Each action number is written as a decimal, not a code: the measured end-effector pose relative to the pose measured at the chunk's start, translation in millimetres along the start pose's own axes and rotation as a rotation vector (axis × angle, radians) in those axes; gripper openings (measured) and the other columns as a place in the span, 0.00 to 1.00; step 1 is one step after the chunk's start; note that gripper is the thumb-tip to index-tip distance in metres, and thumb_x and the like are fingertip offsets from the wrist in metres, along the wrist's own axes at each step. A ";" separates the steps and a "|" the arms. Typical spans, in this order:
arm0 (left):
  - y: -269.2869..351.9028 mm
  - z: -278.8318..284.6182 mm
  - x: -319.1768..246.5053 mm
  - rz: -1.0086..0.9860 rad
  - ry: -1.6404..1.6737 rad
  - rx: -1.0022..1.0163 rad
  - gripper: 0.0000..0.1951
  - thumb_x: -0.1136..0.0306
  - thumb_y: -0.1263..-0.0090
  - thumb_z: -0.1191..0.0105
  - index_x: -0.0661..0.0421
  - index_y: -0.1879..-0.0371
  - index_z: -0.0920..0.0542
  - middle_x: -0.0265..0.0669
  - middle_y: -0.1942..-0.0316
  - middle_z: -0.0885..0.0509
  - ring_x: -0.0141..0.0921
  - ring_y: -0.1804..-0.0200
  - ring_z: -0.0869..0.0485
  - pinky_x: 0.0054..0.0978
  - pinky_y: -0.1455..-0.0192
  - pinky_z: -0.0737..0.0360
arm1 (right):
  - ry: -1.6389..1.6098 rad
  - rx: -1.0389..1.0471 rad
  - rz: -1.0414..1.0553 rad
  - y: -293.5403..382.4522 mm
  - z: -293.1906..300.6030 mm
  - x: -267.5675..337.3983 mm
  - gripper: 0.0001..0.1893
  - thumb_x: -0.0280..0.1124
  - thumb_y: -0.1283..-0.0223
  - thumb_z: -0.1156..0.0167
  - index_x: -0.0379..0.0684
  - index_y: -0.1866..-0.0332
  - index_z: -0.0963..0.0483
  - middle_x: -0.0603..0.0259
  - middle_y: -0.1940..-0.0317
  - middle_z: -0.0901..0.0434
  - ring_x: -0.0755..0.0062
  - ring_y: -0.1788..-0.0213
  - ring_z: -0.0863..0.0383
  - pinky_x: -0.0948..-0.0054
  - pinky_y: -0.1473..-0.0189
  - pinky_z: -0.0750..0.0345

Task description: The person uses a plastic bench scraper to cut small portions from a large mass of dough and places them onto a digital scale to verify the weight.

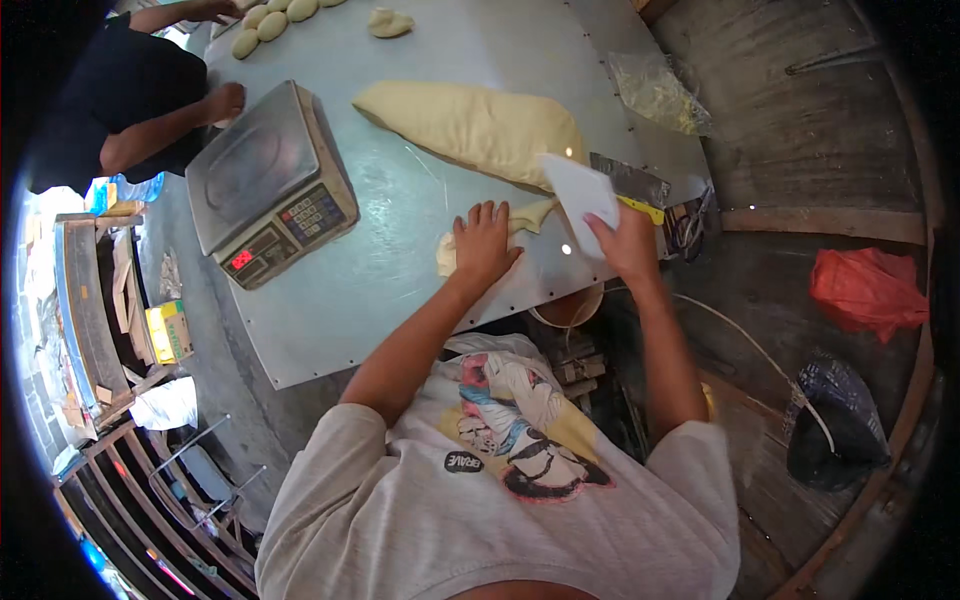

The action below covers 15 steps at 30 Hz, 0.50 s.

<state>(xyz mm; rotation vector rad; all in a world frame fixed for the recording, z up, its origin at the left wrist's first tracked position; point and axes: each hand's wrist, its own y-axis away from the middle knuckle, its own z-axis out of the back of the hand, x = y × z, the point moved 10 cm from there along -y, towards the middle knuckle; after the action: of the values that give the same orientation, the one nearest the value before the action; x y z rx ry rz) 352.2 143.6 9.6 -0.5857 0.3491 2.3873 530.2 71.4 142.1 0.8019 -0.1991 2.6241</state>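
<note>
My left hand (484,240) lies palm down, fingers spread, on a small piece of dough (446,255) that shows on both sides of it. A thin strip of this dough (532,217) reaches right towards the big slab. My right hand (630,244) grips a white dough scraper (581,196), its thumb on the flat face. The scraper's far corner is at the near right end of a long slab of dough (472,127). All of this is on a metal-topped table (397,300).
Left on the table stands a digital scale (274,180) with a lit red display. Several dough balls (272,26) and a dough lump (390,22) lie at the far side. A co-worker's arm (172,127) is at the left edge. A yellow-edged blade (637,191) and a plastic bag (660,94) lie right.
</note>
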 end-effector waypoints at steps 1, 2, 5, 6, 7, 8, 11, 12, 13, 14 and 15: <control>8.6 -15.2 4.0 0.064 -0.090 0.033 0.38 0.50 0.46 0.30 0.50 0.35 0.27 0.41 0.37 0.26 0.45 0.32 0.31 0.59 0.33 0.35 | 0.155 0.133 0.135 -11.2 -11.1 28.3 0.09 0.32 0.40 0.39 0.40 0.58 0.19 0.51 0.67 0.15 0.45 0.64 0.15 0.54 0.61 0.20; 16.5 -25.0 4.5 0.069 -0.085 0.039 0.38 0.50 0.46 0.30 0.50 0.35 0.27 0.41 0.37 0.26 0.45 0.32 0.31 0.59 0.33 0.35 | 0.248 0.183 0.267 -18.5 -32.5 37.9 0.08 0.31 0.40 0.41 0.42 0.60 0.19 0.53 0.68 0.16 0.46 0.65 0.15 0.54 0.62 0.19; 30.5 -17.7 4.1 0.072 -0.298 -0.089 0.41 0.52 0.46 0.30 0.48 0.31 0.31 0.42 0.36 0.29 0.43 0.29 0.36 0.64 0.30 0.42 | 0.414 0.302 0.448 -35.7 -104.9 -8.7 0.08 0.29 0.40 0.43 0.44 0.60 0.19 0.55 0.69 0.16 0.48 0.65 0.14 0.54 0.62 0.18; 37.1 0.6 5.5 0.111 -0.292 -0.120 0.41 0.53 0.46 0.30 0.48 0.31 0.31 0.41 0.36 0.29 0.42 0.28 0.36 0.65 0.30 0.43 | 0.474 0.369 0.504 -39.6 -125.2 -23.3 0.08 0.28 0.41 0.44 0.44 0.59 0.19 0.55 0.68 0.16 0.49 0.65 0.14 0.55 0.62 0.17; 42.6 15.5 14.1 0.168 -0.291 -0.158 0.41 0.55 0.45 0.30 0.48 0.30 0.32 0.41 0.36 0.29 0.42 0.27 0.37 0.66 0.30 0.45 | 0.470 0.380 0.523 -50.9 -130.1 -22.9 0.08 0.28 0.41 0.44 0.44 0.59 0.19 0.55 0.68 0.16 0.49 0.65 0.14 0.55 0.62 0.17; 44.7 8.2 28.7 0.225 -0.179 -0.169 0.35 0.60 0.45 0.30 0.49 0.36 0.28 0.43 0.41 0.25 0.44 0.32 0.32 0.59 0.33 0.36 | 0.537 0.373 0.481 -64.1 -131.0 -29.6 0.08 0.28 0.41 0.44 0.43 0.60 0.18 0.54 0.68 0.16 0.50 0.65 0.14 0.55 0.62 0.17; 40.2 -25.4 63.6 0.187 0.100 -0.014 0.27 0.66 0.46 0.31 0.52 0.45 0.24 0.44 0.51 0.21 0.46 0.42 0.24 0.47 0.40 0.26 | 0.498 0.390 0.423 -74.5 -141.9 -7.9 0.08 0.29 0.40 0.42 0.41 0.61 0.18 0.49 0.69 0.16 0.47 0.62 0.14 0.53 0.59 0.18; 38.9 -3.2 65.2 0.153 0.223 -0.102 0.19 0.70 0.46 0.34 0.54 0.55 0.22 0.43 0.59 0.21 0.48 0.53 0.21 0.40 0.49 0.22 | 0.415 0.420 0.387 -78.1 -142.0 -11.2 0.08 0.30 0.40 0.41 0.40 0.61 0.18 0.47 0.68 0.16 0.45 0.62 0.14 0.52 0.57 0.19; 41.5 17.1 70.3 0.158 0.220 -0.123 0.19 0.70 0.46 0.34 0.54 0.55 0.22 0.43 0.59 0.21 0.48 0.53 0.21 0.40 0.49 0.22 | 0.334 0.452 0.357 -85.0 -139.7 -4.7 0.09 0.31 0.39 0.40 0.39 0.60 0.17 0.46 0.68 0.16 0.43 0.61 0.15 0.51 0.56 0.20; 49.1 35.8 77.0 0.162 0.235 -0.103 0.17 0.70 0.45 0.34 0.53 0.56 0.21 0.43 0.60 0.21 0.48 0.53 0.21 0.42 0.49 0.22 | 0.304 0.503 0.288 -79.4 -141.1 -2.9 0.10 0.31 0.40 0.39 0.38 0.58 0.18 0.42 0.66 0.16 0.40 0.61 0.16 0.50 0.54 0.21; 61.6 50.9 91.4 0.184 0.242 -0.086 0.16 0.70 0.45 0.35 0.53 0.57 0.20 0.42 0.60 0.20 0.47 0.54 0.21 0.43 0.49 0.22 | 0.299 0.506 0.320 -72.7 -137.2 24.3 0.10 0.31 0.40 0.39 0.38 0.58 0.18 0.42 0.66 0.16 0.40 0.61 0.16 0.50 0.54 0.21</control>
<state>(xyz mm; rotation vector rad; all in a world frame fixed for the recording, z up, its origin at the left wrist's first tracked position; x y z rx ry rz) 232.9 165.1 14.7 -0.9221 0.4221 2.5212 471.4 179.2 44.0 0.5422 0.4746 3.1080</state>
